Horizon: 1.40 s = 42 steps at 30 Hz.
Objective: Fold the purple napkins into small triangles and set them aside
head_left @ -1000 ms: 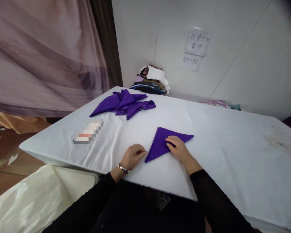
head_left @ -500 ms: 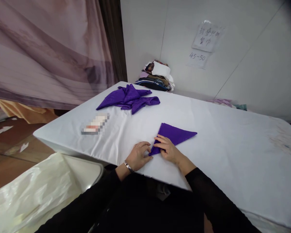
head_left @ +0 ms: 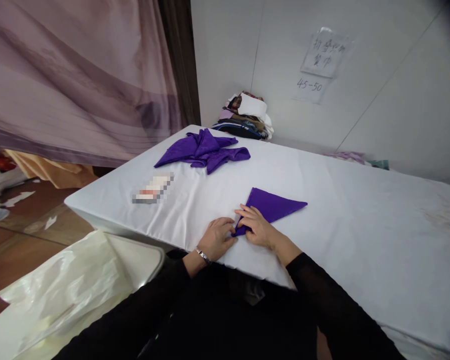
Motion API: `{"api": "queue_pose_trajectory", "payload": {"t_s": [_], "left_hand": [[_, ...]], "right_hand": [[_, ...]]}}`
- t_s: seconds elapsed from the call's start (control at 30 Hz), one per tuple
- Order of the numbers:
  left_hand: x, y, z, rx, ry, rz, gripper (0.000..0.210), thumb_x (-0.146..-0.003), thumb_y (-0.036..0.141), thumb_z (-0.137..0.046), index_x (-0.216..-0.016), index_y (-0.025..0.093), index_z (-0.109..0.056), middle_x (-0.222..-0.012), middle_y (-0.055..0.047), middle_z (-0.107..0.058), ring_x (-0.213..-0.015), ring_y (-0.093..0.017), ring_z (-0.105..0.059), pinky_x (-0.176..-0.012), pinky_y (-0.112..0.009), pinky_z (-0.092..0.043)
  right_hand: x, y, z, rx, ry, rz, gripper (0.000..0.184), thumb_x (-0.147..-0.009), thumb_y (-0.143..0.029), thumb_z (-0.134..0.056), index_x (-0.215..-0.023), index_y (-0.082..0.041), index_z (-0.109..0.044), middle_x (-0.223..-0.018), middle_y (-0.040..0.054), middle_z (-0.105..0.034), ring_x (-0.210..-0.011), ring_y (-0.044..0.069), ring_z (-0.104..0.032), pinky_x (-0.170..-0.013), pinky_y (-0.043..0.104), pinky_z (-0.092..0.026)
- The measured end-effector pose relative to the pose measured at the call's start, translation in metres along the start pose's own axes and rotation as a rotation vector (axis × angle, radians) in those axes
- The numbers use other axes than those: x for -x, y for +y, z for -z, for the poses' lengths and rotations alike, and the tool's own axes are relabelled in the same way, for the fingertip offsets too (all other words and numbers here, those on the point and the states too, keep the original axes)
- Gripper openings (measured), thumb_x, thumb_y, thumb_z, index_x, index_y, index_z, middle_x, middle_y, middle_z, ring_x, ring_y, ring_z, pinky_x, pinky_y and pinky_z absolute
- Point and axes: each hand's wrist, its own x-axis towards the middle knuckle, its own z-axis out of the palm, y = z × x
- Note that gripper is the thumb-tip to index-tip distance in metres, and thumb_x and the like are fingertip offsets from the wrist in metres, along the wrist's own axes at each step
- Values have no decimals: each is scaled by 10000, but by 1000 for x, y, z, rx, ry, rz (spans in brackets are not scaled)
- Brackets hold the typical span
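Observation:
A purple cloth napkin (head_left: 275, 204), folded into a triangle, lies flat on the white-covered table (head_left: 341, 240) in front of me. At its near left corner my left hand (head_left: 218, 239) pinches the tip between thumb and fingers. My right hand (head_left: 257, 226) is on the napkin's left edge, fingers curled over the cloth and thumb tucked beneath them. The near corner looks slightly turned up between both hands, though the fingers partly cover it.
More purple cloths (head_left: 204, 149) lie loosely heaped at the table's far left. A blurred-out flat object (head_left: 153, 189) sits nearer me. Folded clothes (head_left: 247, 117) are stacked by the wall, beneath paper signs (head_left: 324, 52). A chair (head_left: 142, 257) with a plastic sheet (head_left: 78, 280) stands at lower left.
The napkin's near corner has been curled up a little under my fingers. Both hands stay at about the same spot, while the whole view has shifted slightly.

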Motion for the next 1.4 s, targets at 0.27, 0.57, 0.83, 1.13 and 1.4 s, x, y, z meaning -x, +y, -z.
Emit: {"api": "queue_pose_trajectory", "payload": {"t_s": [0.27,0.57,0.83,1.13,1.4], "left_hand": [[4,3,-1,-9,34,-9,123,-726,192,-629,-844,225,-616,-1091,-58,-608,-1055,-226,-545,-948,-429,-398],[5,1,-5,-10,62,17,100,-744,212,-632,-843,221,-619,-1115,-55,-600,-1073,-226,-526,-952,-423,-389],[1,7,-6,-30,79,61,66,-734,196,-641,-786,212,-604,-1097,-49,-601,-1050,-225,-533,-930,-412,-396],[7,11,-4,-81,146,81,132,-726,180,-644,-811,209,-547,-1125,-59,-582,-1068,-230,-514,-899,-404,-410],[7,9,-5,-88,123,71,68,-755,183,-624,-775,213,-565,-1124,-46,-584,-1061,-219,-518,-903,-391,-404]], "right_hand": [[-8,-4,0,18,-53,-2,282,-616,-55,-503,-831,-206,-604,-1420,71,-388,-1375,250,-165,-1066,548,-112],[-9,-6,6,-46,-19,-23,184,-653,-65,-510,-746,-212,-572,-1394,63,-427,-1368,237,-198,-1058,561,-124],[-14,-4,3,-108,-24,-64,171,-675,-73,-514,-755,-211,-576,-1387,68,-436,-1367,231,-202,-1066,549,-114],[-12,-2,4,-182,-10,-101,91,-733,-151,-551,-790,-218,-575,-1388,65,-435,-1367,222,-203,-1073,537,-110],[-13,1,2,-189,-8,-99,52,-750,-171,-582,-775,-216,-573,-1390,62,-434,-1366,217,-206,-1078,524,-111]]}}
